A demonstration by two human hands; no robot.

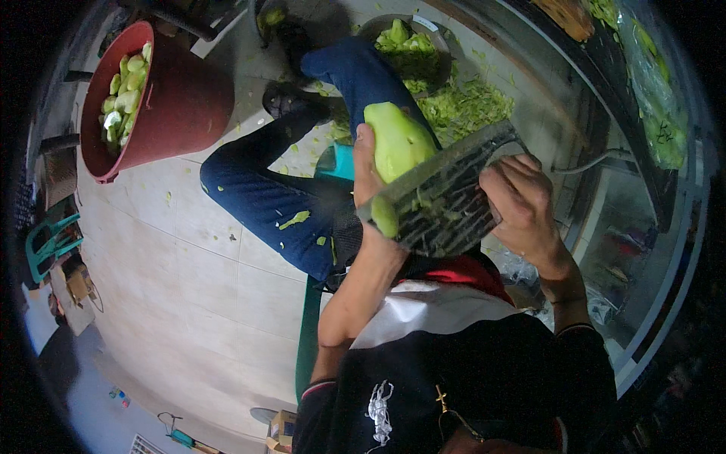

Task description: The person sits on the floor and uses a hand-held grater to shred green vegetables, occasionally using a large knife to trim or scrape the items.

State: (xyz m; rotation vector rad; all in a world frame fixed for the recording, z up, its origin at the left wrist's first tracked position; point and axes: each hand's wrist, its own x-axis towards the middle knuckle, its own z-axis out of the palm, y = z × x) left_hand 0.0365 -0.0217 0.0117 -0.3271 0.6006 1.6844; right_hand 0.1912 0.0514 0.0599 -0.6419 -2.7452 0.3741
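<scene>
I see my left hand [368, 170] wrapped around a large pale green peeled fruit with a pointed end [397, 140], fingers clenched along its left side and underside. The fruit's lower end presses against the face of a flat metal grater with rows of slots [446, 198], so it lies above and just right of my grip, tilting up and away from me. My right hand [522, 200] grasps the grater's right edge, fingers curled over its rim, holding the grater slanted. Green shreds cling to the grater's lower left corner. Beyond the grater, a heap of green shreds [461, 106] lies on the tiled floor [212, 287] beside a round metal bowl of green pieces [404, 41]. A red plastic bucket holding peeled green chunks [162, 94] stands well apart, toward the floor's far left.
</scene>
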